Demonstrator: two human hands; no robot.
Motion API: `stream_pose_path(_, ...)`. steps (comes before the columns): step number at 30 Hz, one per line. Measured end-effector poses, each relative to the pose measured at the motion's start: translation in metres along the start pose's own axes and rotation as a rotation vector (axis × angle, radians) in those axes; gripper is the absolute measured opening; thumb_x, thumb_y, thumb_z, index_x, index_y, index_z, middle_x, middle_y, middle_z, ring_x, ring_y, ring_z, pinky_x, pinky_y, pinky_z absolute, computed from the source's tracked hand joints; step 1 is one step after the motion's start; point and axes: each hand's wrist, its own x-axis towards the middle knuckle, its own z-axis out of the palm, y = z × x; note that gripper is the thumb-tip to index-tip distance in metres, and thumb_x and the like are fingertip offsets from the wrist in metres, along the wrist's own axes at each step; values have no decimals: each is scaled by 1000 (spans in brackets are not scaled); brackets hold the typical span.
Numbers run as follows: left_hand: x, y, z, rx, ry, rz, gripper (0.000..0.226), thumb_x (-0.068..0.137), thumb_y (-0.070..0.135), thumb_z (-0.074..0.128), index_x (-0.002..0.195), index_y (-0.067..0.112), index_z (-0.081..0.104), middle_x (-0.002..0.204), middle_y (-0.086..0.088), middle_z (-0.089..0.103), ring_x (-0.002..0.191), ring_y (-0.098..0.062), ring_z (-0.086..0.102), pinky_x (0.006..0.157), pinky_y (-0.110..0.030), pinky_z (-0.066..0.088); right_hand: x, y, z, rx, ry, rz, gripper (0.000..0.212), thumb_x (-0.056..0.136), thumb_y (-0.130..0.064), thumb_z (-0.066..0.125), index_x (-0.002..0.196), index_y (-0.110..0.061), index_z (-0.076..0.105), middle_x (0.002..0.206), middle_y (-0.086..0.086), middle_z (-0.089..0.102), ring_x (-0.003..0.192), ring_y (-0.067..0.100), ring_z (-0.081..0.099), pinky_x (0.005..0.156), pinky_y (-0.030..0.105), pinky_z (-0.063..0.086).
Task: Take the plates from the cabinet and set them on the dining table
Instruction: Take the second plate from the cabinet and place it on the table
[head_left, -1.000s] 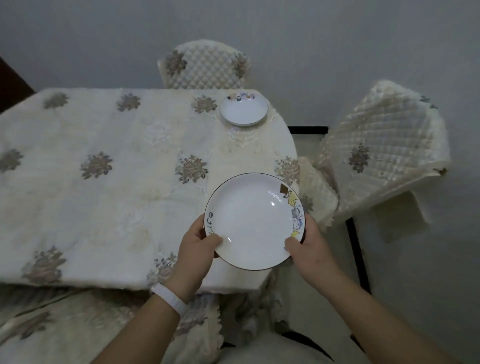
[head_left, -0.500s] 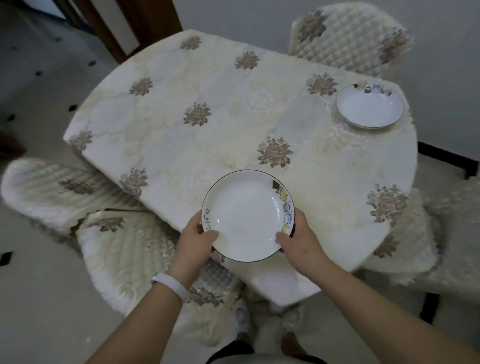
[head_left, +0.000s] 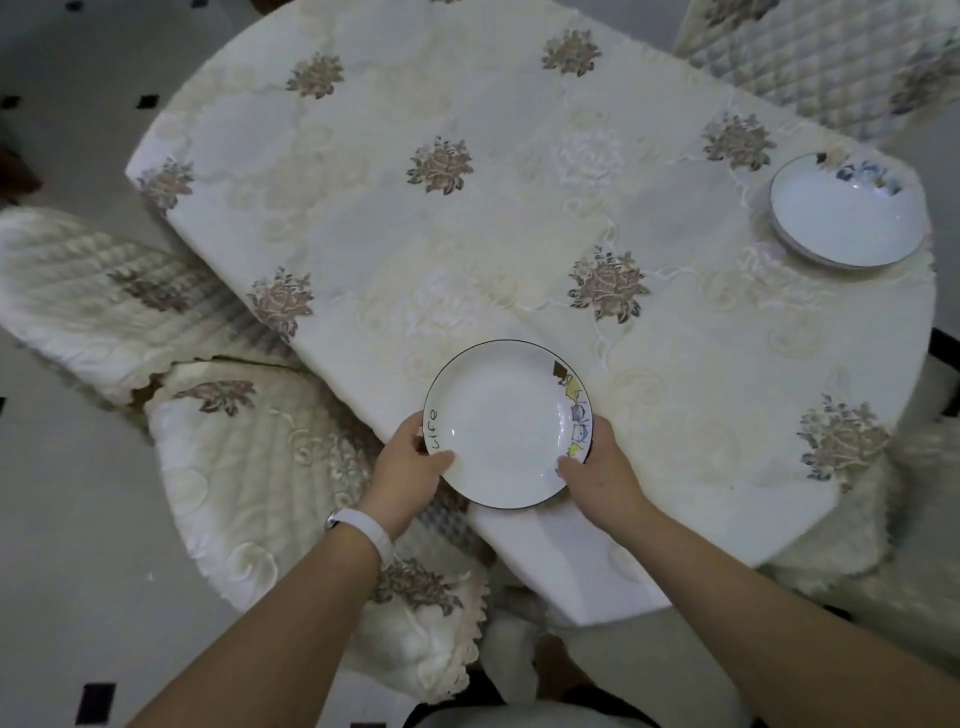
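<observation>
I hold a white plate (head_left: 506, 423) with a dark rim, the word "Life" on its left edge and small coloured pictures on its right edge. My left hand (head_left: 408, 465) grips its left rim and my right hand (head_left: 597, 470) grips its right rim. The plate is over the near edge of the dining table (head_left: 519, 218), which wears a cream cloth with brown flowers; whether it touches the cloth I cannot tell. A second white plate (head_left: 847, 210) lies flat at the table's far right corner.
Quilted cream chairs surround the table: one at the left (head_left: 119, 301), one close at the near left (head_left: 260, 493), one at the top right (head_left: 831, 57), and one at the right edge (head_left: 883, 519). Grey tiled floor (head_left: 67, 571) with black insets lies to the left.
My view has swung left and down along the table's near side. The held plate has moved with both hands from the right end toward the middle of the near edge.
</observation>
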Motion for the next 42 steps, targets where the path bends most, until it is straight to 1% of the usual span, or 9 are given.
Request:
stream_pose_path(8, 14, -4, 23, 18, 3, 26, 45, 86, -1, 60, 107, 38, 56, 99, 13, 67, 96, -10, 64, 87, -31, 51, 10, 10, -10, -33, 45, 48, 52, 85, -9, 53, 132, -27, 40, 102, -18, 60, 89, 10, 59, 72, 28, 46)
stream_pose_path(11, 10, -4, 28, 17, 11, 19, 45, 85, 0, 59, 102, 42, 56, 97, 15, 67, 94, -6, 63, 84, -29, 51, 11, 11, -14, -67, 30, 48, 52, 85, -10, 54, 132, -26, 40, 101, -20, 58, 92, 13, 59, 78, 30, 46)
stream_pose_path(19, -8, 12, 15, 37, -47, -41, 31, 92, 12, 59, 119, 23, 51, 103, 8, 63, 99, -17, 62, 92, -39, 52, 5, 2, -31, -193, -2, 35, 28, 84, -19, 55, 111, -20, 48, 91, -3, 60, 73, 14, 56, 59, 28, 41)
stream_pose_path(24, -27, 20, -5, 20, -34, -68, 41, 92, 25, 62, 130, 17, 50, 112, -6, 63, 95, -24, 66, 83, -48, 57, -8, -10, -50, -549, 47, -159, 38, 91, -24, 52, 127, -13, 47, 118, 8, 49, 105, 29, 52, 74, 32, 38)
stream_pose_path(28, -55, 32, -21, 128, 9, 46, 40, 94, 28, 60, 132, 21, 49, 115, 0, 61, 94, -12, 61, 70, -27, 48, -23, -28, -63, -695, 56, -318, 37, 92, -29, 50, 127, -17, 52, 128, 4, 50, 115, 27, 49, 82, 35, 43)
stream_pose_path(31, -80, 43, -32, 251, 64, 179, 44, 94, 30, 61, 135, 23, 49, 128, 4, 56, 102, -6, 57, 82, -27, 47, -30, -45, -69, -756, 48, -498, 37, 93, -27, 51, 128, -17, 55, 130, 0, 52, 116, 25, 48, 81, 34, 42)
stream_pose_path(36, -135, 59, -49, 584, 242, 399, 61, 95, 42, 55, 149, 28, 31, 139, 15, 40, 128, -4, 38, 99, -23, 33, -45, -85, -52, -802, 18, -808, 39, 87, -31, 50, 119, -12, 64, 124, 4, 62, 108, 31, 58, 85, 39, 48)
stream_pose_path(39, -161, 55, -65, 697, 359, 461, 59, 94, 45, 53, 147, 25, 35, 146, 8, 42, 133, -9, 36, 107, -24, 29, -62, -118, -30, -842, -37, -919, 38, 91, -28, 57, 125, -13, 62, 133, 4, 58, 119, 29, 53, 96, 39, 41)
stream_pose_path(42, -177, 45, -90, 756, 466, 474, 54, 94, 46, 53, 143, 25, 41, 143, 6, 46, 132, -12, 38, 111, -35, 32, -80, -151, -6, -863, -77, -1004, 40, 93, -31, 55, 129, -16, 58, 138, 3, 54, 125, 27, 48, 101, 41, 39)
